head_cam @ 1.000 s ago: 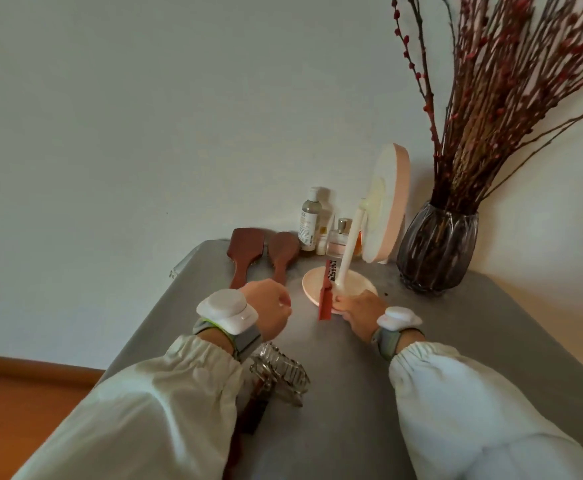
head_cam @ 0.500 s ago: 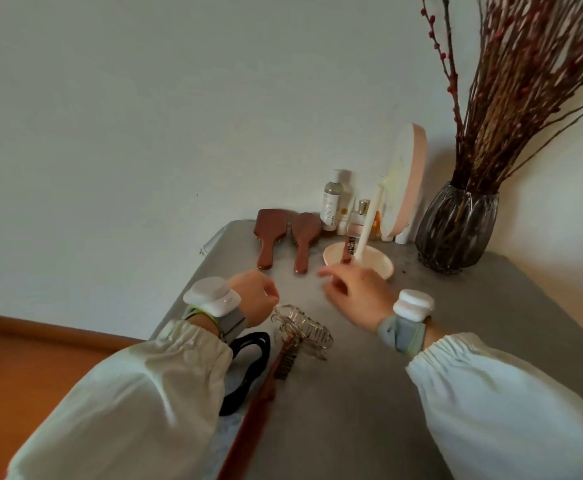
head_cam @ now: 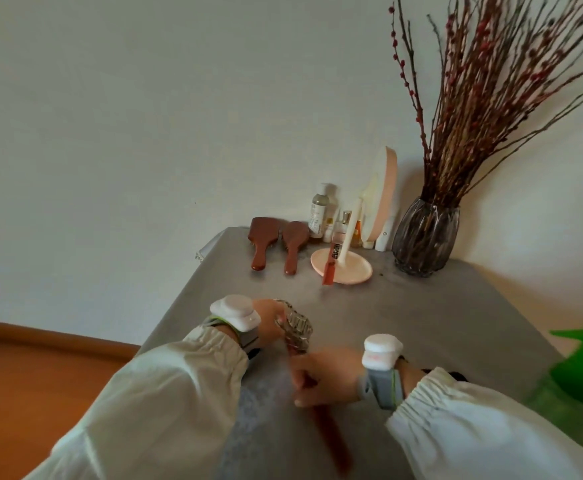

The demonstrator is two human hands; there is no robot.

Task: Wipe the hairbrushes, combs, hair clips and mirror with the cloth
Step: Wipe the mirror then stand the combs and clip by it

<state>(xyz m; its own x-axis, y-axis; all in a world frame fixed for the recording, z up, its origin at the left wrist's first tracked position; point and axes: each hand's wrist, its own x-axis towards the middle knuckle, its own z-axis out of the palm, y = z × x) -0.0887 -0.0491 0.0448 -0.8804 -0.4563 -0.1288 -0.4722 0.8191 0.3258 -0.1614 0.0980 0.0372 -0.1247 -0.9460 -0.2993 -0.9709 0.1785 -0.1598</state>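
We see the left hand (head_cam: 269,320) closed around a clear hair clip (head_cam: 295,328) above the grey desk (head_cam: 421,317), while the right hand (head_cam: 328,375), blurred, grips a long reddish-brown comb (head_cam: 331,441). Farther back lie two wooden hairbrushes (head_cam: 261,244), side by side, near a pink stand mirror (head_cam: 382,195), some bottles (head_cam: 319,211) and a dark vase (head_cam: 425,239) of twigs.

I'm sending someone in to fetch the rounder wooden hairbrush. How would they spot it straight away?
Start at the dark ribbed vase of twigs in the table's far corner, then pass left beyond the pink standing mirror. Two brown wooden brushes lie side by side; the rounder hairbrush is the one nearer the mirror, its neighbour being squarer.
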